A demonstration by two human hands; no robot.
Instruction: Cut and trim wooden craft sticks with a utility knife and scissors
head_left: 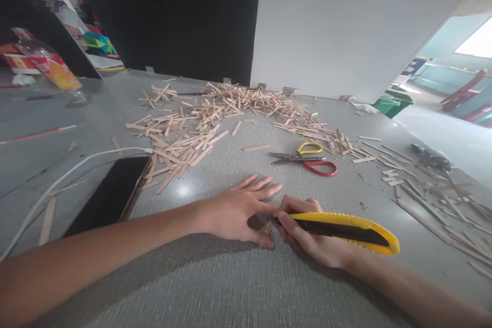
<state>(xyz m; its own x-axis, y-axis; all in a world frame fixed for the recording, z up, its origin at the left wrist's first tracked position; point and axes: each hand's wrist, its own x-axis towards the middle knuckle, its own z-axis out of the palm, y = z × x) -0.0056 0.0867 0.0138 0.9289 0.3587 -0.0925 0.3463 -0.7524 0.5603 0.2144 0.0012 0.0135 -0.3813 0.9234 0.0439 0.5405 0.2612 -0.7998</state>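
In the head view my right hand (307,236) grips a yellow and black utility knife (346,228), its front end pointing left and down at the table. My left hand (238,212) lies with fingers spread on the table, its thumb and forefinger either side of a small wooden piece (268,226). The knife's tip is at that piece; my fingers hide the blade and part of the wood. Beyond my hands, scissors (298,158) with one yellow and one red handle loop lie slightly apart at the blades.
Wooden craft sticks (200,128) are heaped across the back. A phone (109,197) with a white cable (57,184) lies left, near a drink bottle (57,69). Thin wood strips (426,215) and a glue gun-like tool (430,156) lie right. Dark and white panels stand behind.
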